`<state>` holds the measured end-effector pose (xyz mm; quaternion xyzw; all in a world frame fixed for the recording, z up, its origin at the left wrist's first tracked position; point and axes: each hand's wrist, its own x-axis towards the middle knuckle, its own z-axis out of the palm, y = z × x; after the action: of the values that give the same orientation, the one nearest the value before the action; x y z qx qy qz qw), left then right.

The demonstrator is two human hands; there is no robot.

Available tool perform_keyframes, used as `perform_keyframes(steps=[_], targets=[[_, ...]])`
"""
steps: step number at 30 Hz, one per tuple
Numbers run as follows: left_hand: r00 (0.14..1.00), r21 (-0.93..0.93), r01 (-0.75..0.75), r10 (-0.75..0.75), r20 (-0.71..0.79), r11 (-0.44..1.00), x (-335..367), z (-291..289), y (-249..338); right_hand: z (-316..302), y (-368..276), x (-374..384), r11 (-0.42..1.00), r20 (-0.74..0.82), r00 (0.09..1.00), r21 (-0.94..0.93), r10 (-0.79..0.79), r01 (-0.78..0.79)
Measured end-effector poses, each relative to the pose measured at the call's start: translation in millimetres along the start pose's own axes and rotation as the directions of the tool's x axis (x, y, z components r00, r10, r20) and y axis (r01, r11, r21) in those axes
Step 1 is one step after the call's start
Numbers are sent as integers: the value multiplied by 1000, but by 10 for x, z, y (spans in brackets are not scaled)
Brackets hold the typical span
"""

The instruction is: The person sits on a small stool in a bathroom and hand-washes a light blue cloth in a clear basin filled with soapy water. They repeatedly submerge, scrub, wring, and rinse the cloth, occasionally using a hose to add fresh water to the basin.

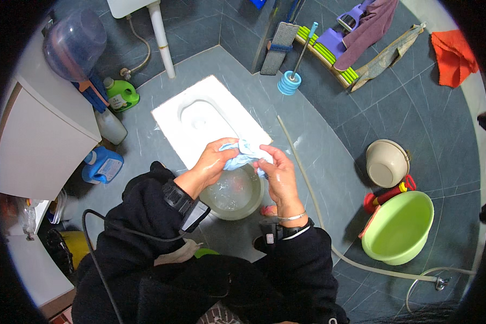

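A wet, light-blue cloth [245,153] is bunched between my two hands above a basin [258,202] of water. My left hand [213,161] grips the cloth's left end, fingers curled round it. My right hand [279,171] pinches the other end between thumb and fingers. The basin stands on the floor, and ripples or bubbles show in its water. Just beyond the hands lies a white squat toilet [183,116], partly covered by the basin and hands. A small pinkish thing [269,210] sits on the floor beside the basin; its kind is unclear.
A pale hose [302,173] runs along the floor at right to a tap [441,283]. A green basin [398,229] and a cream bucket [386,163] stand farther right. At left are a blue bottle [103,165], a green bottle [122,95] and a white cabinet [43,140].
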<state>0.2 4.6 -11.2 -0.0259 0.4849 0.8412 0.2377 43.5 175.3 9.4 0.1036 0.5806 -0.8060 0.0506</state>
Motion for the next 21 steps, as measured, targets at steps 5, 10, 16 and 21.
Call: perform_keyframes(steps=[5, 10, 16, 21], targets=[[985, -64, -110, 100, -140, 992, 23, -7, 39, -147, -214, 2, 1000, -165, 986, 3, -25, 25], [983, -105, -124, 107, -149, 987, 9, -24, 70, -130, -226, -2, 998, -165, 985, -16, -57, 55], [992, -105, -99, 90, -86, 990, -34, 17, 85, -32, -178, -11, 999, -48, 999, 26, -23, 24], [996, -81, -85, 83, -33, 993, -25, 27, 89, -6, -186, -7, 999, -3, 1000, -45, -31, 31]])
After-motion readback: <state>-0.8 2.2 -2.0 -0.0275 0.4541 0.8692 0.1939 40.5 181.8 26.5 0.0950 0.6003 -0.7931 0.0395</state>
